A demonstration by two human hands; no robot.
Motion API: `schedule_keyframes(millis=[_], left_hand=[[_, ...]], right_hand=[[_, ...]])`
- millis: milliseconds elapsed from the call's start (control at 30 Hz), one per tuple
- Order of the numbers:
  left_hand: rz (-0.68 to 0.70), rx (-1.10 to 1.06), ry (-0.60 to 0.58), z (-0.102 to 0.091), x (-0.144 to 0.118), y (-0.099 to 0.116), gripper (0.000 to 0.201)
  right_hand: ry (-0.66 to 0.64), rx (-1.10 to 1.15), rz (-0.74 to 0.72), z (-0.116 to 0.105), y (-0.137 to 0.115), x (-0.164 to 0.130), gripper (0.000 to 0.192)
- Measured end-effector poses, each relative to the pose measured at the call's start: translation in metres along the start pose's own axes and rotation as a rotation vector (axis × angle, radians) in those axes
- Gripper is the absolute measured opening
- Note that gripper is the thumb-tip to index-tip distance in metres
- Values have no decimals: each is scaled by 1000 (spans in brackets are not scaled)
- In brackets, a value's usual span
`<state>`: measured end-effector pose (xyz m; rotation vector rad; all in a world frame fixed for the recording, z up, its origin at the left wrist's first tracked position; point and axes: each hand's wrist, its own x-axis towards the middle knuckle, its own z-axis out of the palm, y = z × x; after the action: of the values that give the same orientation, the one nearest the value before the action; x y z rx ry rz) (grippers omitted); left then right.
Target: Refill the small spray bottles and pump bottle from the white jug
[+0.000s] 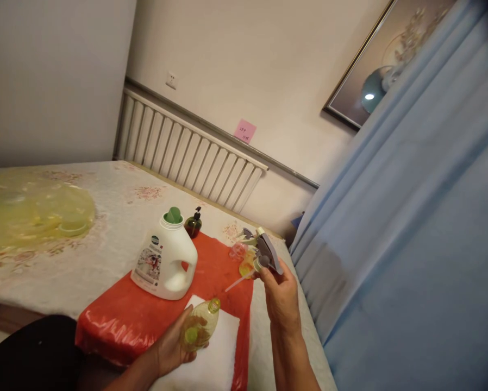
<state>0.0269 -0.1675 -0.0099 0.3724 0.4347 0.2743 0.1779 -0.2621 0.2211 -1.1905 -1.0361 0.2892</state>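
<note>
While the left hand (174,347) grips the open yellow spray bottle (201,326) steady, the right hand (279,296), pinching the trigger sprayer head (266,255) at two o'clock, should guide its dip tube (238,282) straight into the neck.

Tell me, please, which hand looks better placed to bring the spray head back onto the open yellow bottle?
Probably the right hand. It already grips the grey spray head, its dip tube pointing down-left toward the yellow bottle. The left hand is wrapped around that bottle, holding it over the white cloth.
</note>
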Motion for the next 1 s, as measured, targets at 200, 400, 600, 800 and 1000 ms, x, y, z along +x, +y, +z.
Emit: schedule_keyframes(millis=[200,400,600,800,1000], left_hand=[[-3,8,26,0,2,0,47],[12,22,40,0,4,0,48],[-6,8,33,0,4,-1,55],[-7,4,50,5,1,0,56],[-14,0,53,9,1,0,56]], right_hand=[[3,29,26,-1,-2,-5,22],[-35,-8,31,9,1,-13,24],[-98,-35,136,17,30,-33,29],[-237,-176,178,18,65,-52,24],[-222,-180,222,16,81,-59,23]])
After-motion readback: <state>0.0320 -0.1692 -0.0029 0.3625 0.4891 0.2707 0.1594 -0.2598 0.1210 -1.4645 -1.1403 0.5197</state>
